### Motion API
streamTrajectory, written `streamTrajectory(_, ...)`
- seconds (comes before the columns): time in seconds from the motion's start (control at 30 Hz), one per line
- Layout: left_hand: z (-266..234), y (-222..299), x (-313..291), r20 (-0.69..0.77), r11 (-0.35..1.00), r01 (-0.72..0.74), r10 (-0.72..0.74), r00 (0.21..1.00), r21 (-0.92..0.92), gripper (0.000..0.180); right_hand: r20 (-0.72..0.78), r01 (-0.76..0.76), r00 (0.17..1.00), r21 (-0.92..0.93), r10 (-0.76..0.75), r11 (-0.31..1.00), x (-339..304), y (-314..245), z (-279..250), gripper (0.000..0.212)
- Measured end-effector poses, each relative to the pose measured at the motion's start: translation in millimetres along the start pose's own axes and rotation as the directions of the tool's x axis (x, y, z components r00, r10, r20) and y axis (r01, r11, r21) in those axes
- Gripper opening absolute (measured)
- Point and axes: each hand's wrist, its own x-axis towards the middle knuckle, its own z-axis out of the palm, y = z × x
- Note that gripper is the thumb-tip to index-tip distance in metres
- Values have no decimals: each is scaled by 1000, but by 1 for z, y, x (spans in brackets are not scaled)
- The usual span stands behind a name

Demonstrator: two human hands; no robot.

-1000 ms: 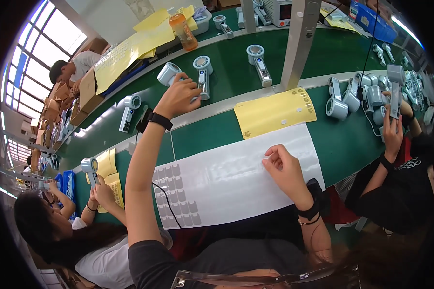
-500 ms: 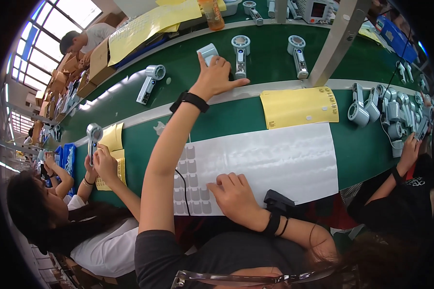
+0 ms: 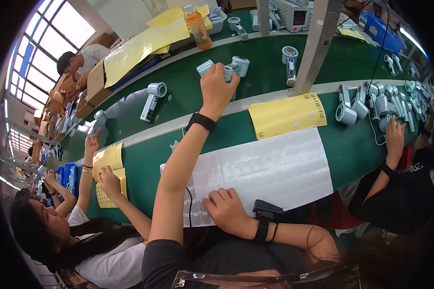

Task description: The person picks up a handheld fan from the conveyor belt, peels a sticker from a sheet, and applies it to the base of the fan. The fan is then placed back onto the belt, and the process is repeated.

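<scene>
Head view: beyond the white sticker sheet (image 3: 275,161), my left hand (image 3: 219,91) grips a handheld fan (image 3: 228,72); my right hand (image 3: 231,213) curls, pinch unclear, by remaining grey stickers (image 3: 196,217); most seem used.

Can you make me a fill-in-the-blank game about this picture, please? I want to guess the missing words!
1. The bare hand gripping a pale grey-blue, round-headed plastic device is the person's ____ one.
2. The person's right hand is over the wide, smooth, ____ sheet.
3. The tall, see-through plastic bottle looks ____ in colour.
4. The box-shaped blue plastic bin is near the picture's upper ____ corner.

Missing words: left; white; orange; right.
</scene>
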Motion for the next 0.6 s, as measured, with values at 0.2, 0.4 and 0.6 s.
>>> streamTrajectory(0.2, -28, 45, -18, -183, 665, -74, -95, 978, -743, 22, -72, -25, 997, 216, 41, 976, 12, -1, -1, 7)
streamTrajectory(0.4, -34, 74, -69, -4, 452, 2, -12, 1000, -892, 37, 292, -438, 884, 789, 365, 431, 10, 24, -69, 8)
streamTrajectory(0.6, -51, 94, -92, 148, 630, -93, 320, 936, -771, 47, 79, -300, 772, 920, 630, 253, 6, 86, -159, 26)
